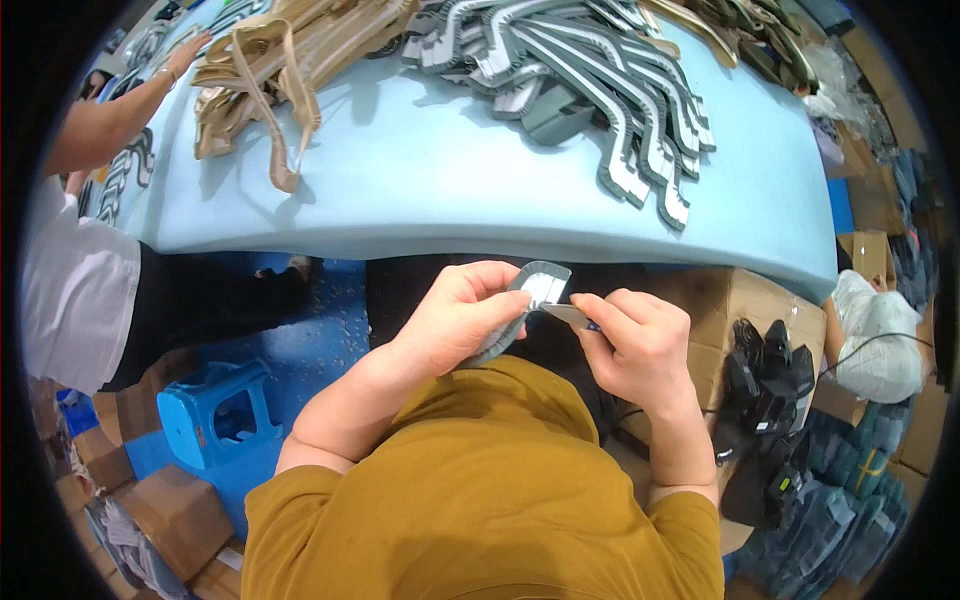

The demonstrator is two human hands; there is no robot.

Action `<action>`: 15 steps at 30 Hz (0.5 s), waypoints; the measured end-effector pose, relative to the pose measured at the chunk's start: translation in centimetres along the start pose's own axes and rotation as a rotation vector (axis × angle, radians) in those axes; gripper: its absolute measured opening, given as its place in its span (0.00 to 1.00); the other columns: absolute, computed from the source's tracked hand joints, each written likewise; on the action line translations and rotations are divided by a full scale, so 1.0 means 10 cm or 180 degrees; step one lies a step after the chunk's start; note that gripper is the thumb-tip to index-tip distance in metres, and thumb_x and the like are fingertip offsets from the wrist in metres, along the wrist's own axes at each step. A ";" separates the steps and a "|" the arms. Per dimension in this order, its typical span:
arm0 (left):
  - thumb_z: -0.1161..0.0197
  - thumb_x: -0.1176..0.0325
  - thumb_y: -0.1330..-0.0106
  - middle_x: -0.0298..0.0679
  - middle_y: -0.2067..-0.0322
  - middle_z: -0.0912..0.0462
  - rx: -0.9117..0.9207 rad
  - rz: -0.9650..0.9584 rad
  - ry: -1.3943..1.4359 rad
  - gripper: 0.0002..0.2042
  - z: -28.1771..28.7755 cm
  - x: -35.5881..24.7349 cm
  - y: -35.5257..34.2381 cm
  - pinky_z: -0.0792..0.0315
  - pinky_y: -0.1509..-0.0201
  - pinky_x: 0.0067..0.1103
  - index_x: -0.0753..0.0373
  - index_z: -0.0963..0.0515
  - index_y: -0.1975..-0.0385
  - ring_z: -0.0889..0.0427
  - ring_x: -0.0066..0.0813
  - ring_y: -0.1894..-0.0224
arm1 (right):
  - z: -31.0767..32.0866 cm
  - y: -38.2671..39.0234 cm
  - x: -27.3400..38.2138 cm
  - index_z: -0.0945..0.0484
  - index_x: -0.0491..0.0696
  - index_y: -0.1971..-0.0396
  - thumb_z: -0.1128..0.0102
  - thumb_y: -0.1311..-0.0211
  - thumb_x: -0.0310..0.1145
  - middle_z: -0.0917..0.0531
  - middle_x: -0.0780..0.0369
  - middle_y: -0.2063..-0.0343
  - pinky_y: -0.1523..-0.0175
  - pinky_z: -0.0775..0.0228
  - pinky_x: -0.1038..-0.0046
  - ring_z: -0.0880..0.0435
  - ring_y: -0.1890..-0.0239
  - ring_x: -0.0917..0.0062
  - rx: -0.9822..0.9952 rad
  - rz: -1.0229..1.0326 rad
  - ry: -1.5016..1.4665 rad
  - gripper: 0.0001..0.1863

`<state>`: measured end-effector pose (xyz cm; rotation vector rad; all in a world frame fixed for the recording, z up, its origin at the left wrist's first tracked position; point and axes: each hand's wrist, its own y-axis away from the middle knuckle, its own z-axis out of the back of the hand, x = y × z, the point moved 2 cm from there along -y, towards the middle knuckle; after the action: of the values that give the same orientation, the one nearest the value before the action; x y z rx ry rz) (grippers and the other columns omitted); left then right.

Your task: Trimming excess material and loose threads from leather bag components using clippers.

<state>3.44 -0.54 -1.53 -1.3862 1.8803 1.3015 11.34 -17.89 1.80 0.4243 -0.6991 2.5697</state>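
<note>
In front of my chest, my left hand (450, 318) is closed on a curved dark grey strip (548, 280) with a white inner face. The strip's rounded end sticks up past my thumb, and its lower part hangs under my fingers. My right hand (640, 342) pinches a small tool with a flat silvery blade (563, 314). Its tip meets the strip's edge near my left thumb. Most of the tool's handle is hidden in my fingers, so its exact kind does not show.
Beyond my hands is a table with a pale blue cover (400, 190). It bears a heap of grey-and-white strips (600, 90) and a tan strip pile (260, 80). A blue stool (205, 420) stands at left, near another person (80, 270). Black devices (765, 390) rest on a carton (745, 300) at right.
</note>
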 end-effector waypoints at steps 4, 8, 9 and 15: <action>0.43 0.70 0.38 0.32 0.72 0.22 -0.0264 -0.0485 0.1095 0.07 -0.06 0.02 -0.05 0.31 0.68 0.13 0.64 0.26 0.63 0.25 0.15 0.72 | 0.01 0.05 0.00 0.28 0.42 0.70 0.40 0.55 0.23 0.31 0.65 0.86 0.79 0.42 0.82 0.34 0.86 0.84 -0.0339 -0.0946 -0.1306 0.10; 0.45 0.73 0.37 0.34 0.69 0.23 -0.0356 -0.1100 0.1910 0.08 -0.10 -0.11 -0.14 0.28 0.64 0.17 0.61 0.31 0.59 0.23 0.20 0.67 | -0.20 0.03 0.19 0.31 0.42 0.64 0.38 0.54 0.27 0.35 0.68 0.87 0.78 0.43 0.83 0.38 0.84 0.86 -0.0022 -0.1319 -0.2071 0.16; 0.46 0.73 0.36 0.34 0.70 0.24 -0.0345 -0.1204 0.1981 0.08 -0.11 -0.14 -0.16 0.27 0.66 0.17 0.61 0.32 0.58 0.24 0.20 0.68 | -0.28 0.00 0.26 0.29 0.42 0.66 0.36 0.54 0.29 0.33 0.66 0.87 0.78 0.41 0.82 0.36 0.84 0.85 -0.0082 -0.1354 -0.2118 0.15; 0.43 0.74 0.39 0.33 0.61 0.27 -0.0071 -0.1249 0.0469 0.16 0.09 -0.46 -0.13 0.27 0.60 0.20 0.60 0.34 0.50 0.25 0.22 0.59 | -0.45 -0.10 0.21 0.27 0.43 0.79 0.37 0.49 0.26 0.29 0.70 0.85 0.77 0.43 0.84 0.36 0.82 0.89 -0.0141 -0.1661 -0.2734 0.06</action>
<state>6.26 2.34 1.22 -1.7946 1.5754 1.0510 9.24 -14.04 -0.67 1.5091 -0.7701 1.8110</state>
